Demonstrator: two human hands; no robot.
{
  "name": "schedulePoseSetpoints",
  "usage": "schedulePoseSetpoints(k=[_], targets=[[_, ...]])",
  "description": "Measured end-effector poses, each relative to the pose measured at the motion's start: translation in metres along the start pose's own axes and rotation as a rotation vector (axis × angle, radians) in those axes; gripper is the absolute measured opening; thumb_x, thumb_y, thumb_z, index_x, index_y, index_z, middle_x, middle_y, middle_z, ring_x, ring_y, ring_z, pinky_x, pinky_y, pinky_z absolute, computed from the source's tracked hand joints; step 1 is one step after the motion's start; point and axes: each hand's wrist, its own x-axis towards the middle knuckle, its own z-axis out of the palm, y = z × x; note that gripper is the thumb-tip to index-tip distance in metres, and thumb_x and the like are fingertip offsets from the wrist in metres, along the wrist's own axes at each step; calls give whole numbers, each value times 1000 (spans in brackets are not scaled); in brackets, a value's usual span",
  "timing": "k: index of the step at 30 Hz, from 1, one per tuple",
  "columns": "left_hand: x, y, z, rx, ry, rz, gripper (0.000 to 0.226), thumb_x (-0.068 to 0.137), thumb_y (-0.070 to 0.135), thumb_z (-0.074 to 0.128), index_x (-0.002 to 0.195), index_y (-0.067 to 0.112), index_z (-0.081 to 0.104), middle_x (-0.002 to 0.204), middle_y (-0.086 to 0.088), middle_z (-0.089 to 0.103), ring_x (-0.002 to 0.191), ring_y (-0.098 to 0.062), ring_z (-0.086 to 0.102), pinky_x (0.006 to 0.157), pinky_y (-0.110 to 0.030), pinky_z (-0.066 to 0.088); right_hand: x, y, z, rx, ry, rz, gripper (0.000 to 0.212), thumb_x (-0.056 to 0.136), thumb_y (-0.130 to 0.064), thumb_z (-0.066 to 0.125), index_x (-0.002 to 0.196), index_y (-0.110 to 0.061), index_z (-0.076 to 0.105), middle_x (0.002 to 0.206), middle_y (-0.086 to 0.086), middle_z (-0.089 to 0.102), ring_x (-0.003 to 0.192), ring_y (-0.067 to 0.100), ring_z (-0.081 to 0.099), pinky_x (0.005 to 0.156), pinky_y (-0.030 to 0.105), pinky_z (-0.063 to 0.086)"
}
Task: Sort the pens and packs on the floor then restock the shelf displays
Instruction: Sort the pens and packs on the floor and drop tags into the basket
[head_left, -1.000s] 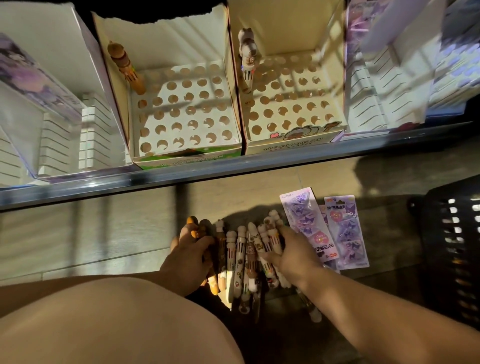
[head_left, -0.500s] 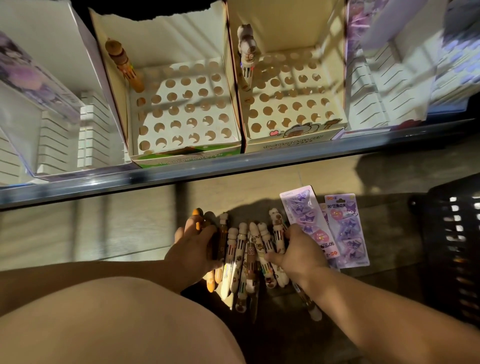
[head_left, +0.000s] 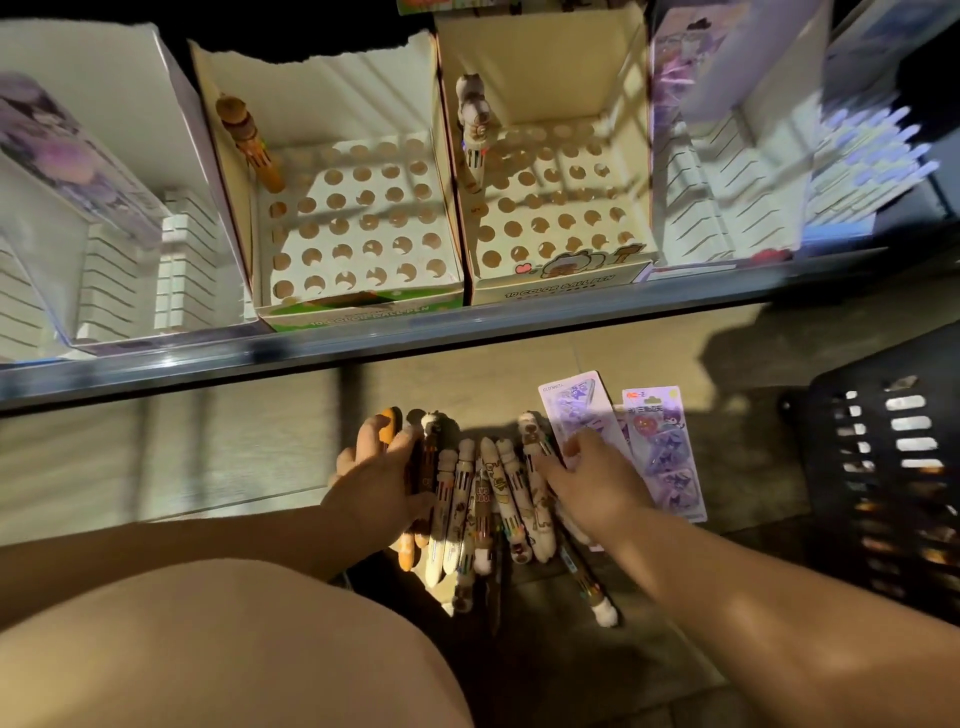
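Several chunky character-topped pens (head_left: 488, 499) lie side by side on the floor below the shelf. My left hand (head_left: 376, 480) curls around the orange and brown pens (head_left: 389, 423) at the left end of the pile. My right hand (head_left: 592, 478) rests on the right end, fingers on a white pen and on the edge of a purple pack (head_left: 576, 410). A second purple pack (head_left: 667, 457) lies beside it. On the shelf stand two display boxes with holes, a green-fronted one (head_left: 358, 306) holding one orange pen (head_left: 249, 140) and a white one (head_left: 561, 283) holding one white pen (head_left: 472, 124).
A black slotted basket (head_left: 893, 467) stands on the floor at the right. The shelf's metal front edge (head_left: 363, 343) runs across above the pile. Clear slotted display stands (head_left: 130, 270) flank the boxes on both sides. My bare knee (head_left: 218, 649) fills the lower left.
Both hands have shifted slightly away from me along the pile, gathering the pens closer together. The left hand has closed further around the orange and brown pens.
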Motion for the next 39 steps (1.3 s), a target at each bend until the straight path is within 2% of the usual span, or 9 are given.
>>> schedulePoseSetpoints(k=[7, 10, 15, 23, 26, 28, 31, 35, 39], targets=[[-6, 62, -36, -172, 8, 162, 61, 87, 50, 63, 140, 35, 37, 140, -4, 31, 125, -27, 43, 103, -38, 43, -26, -16, -54, 227, 266, -102, 37, 97, -50, 44, 112, -18, 54, 93, 3, 59, 90, 26, 57, 73, 29, 38], [-13, 112, -66, -198, 27, 322, 50, 96, 34, 59, 141, 28, 39, 138, -8, 34, 110, -21, 51, 92, -28, 46, -46, -22, -88, 311, 371, -162, 40, 98, -49, 40, 115, -15, 53, 97, 8, 61, 92, 28, 59, 75, 32, 43], [-37, 209, -112, -233, 74, 468, 46, 98, 44, 49, 139, 26, 42, 134, -12, 42, 122, -28, 49, 102, -29, 38, -95, -13, -158, 458, 592, -317, 32, 98, -47, 42, 99, -17, 54, 86, 1, 61, 85, 26, 60, 71, 33, 44], [-104, 379, -104, -558, 38, 633, 38, 100, 37, 49, 127, 10, 50, 106, -21, 61, 93, -41, 60, 77, -37, 49, -202, 57, -312, 237, 980, -440, 7, 99, -25, 49, 94, -20, 51, 76, -11, 47, 71, 8, 45, 67, 19, 28], [-122, 418, -81, -703, -37, 627, 44, 99, 42, 49, 129, 11, 41, 93, -16, 59, 81, -36, 59, 78, -44, 50, -212, 110, -332, 170, 842, -248, 7, 100, -20, 46, 100, -22, 53, 84, -8, 52, 83, 15, 46, 70, 22, 31], [-129, 438, -67, -838, -27, 576, 46, 95, 42, 56, 126, 12, 39, 116, -19, 60, 108, -39, 59, 94, -49, 48, -202, 132, -324, 135, 602, -137, 14, 99, -17, 50, 100, -15, 63, 95, 3, 62, 87, 10, 61, 61, 14, 37], [-133, 455, -58, -925, 34, 483, 64, 92, 47, 59, 136, 6, 38, 136, -16, 51, 125, -34, 49, 106, -46, 40, -189, 133, -315, 50, 406, -137, 15, 92, -20, 58, 88, -6, 64, 83, 4, 66, 57, -4, 56, 43, 7, 36], [-121, 455, -72, -859, 141, 517, 86, 81, 62, 61, 146, 12, 33, 146, -15, 43, 134, -34, 40, 109, -50, 37, -177, 131, -310, 353, 397, -173, 35, 98, -3, 46, 65, -14, 51, 46, -10, 54, 48, 4, 49, 45, 11, 40], [-107, 445, -99, -736, 109, 559, 87, 71, 68, 55, 144, 24, 38, 139, -14, 50, 126, -33, 50, 105, -46, 44, -156, 147, -278, 350, 351, -319, 36, 101, -20, 41, 74, -32, 62, 70, -14, 60, 65, -1, 56, 74, 23, 53]])
